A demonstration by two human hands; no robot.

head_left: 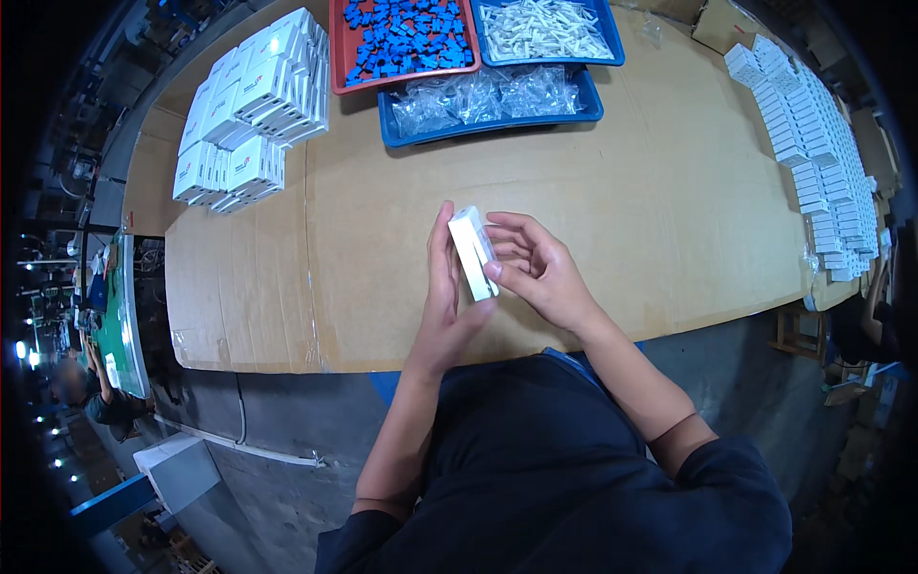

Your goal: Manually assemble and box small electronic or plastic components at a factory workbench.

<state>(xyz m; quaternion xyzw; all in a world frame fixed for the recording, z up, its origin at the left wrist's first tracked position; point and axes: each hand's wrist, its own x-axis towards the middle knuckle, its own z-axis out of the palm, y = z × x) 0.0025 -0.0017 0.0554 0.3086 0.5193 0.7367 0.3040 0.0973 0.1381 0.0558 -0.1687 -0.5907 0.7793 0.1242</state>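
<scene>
Between my two hands, above the near middle of the cardboard-covered table (pixel 382 239), is a small white box (pixel 469 251), tilted on edge. My left hand (pixel 448 297) grips it from the left, fingers along its far left side and thumb at its lower end. On the right side of the box, my right hand (pixel 532 263) presses its thumb near the lower edge, with the other fingers curved behind. Whether the right fingers hold anything besides the box is hidden.
Stacked white boxes (pixel 253 91) stand at the far left, and rows of smaller white boxes (pixel 813 143) at the right. Farther back are a red tray (pixel 335 72) of blue pieces, a blue tray (pixel 617 48) of white pieces and another blue tray (pixel 402 142) of clear bags.
</scene>
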